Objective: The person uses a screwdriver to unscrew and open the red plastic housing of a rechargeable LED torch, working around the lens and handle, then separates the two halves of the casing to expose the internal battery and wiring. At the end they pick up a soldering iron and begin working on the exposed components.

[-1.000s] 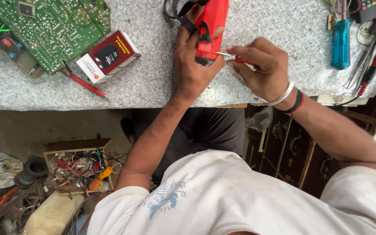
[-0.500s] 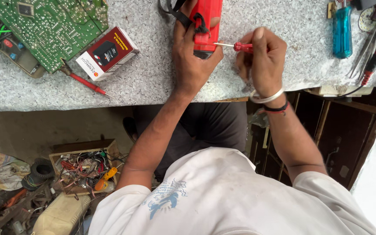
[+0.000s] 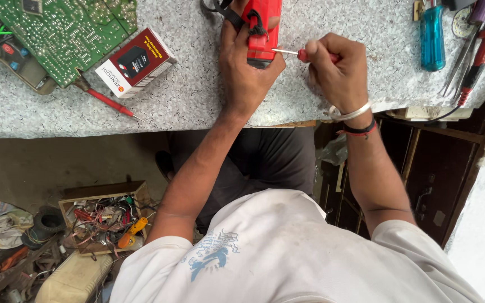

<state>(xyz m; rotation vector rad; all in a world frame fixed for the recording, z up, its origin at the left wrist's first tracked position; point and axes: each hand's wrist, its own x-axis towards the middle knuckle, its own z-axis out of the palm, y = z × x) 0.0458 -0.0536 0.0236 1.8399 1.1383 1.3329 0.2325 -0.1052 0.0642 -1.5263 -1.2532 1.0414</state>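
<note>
1. Foreground: the person's white shirt (image 3: pixel 287 252) and both forearms, which reach up to the speckled grey worktop (image 3: pixel 197 101).
2. Lower left, on the floor: an open box of tangled wires and parts (image 3: pixel 105 219), well apart from the hands.
3. Left hand (image 3: pixel 248 67): closed around the red device casing (image 3: pixel 265 28), fingers wrapped over its side, holding it down on the worktop near the top edge of the view. A black strap (image 3: pixel 228 14) trails from the casing.
4. Right hand (image 3: pixel 338 67): fingers closed on the red handle of a small screwdriver (image 3: pixel 310 55). The shaft lies nearly level and its tip meets the casing's right side, just above the left thumb.
5. Risk: the tip may slip off the casing and strike the left thumb, because the shaft points toward that hand.
6. Risk: the casing may twist if the left hand's hold loosens.
7. Left of the hands: a small red and white carton (image 3: pixel 136 62), a red probe (image 3: pixel 108 101) and a green circuit board (image 3: pixel 63 33).
8. Far right: a blue-handled screwdriver (image 3: pixel 432 36) and other tools (image 3: pixel 478 45).
</note>
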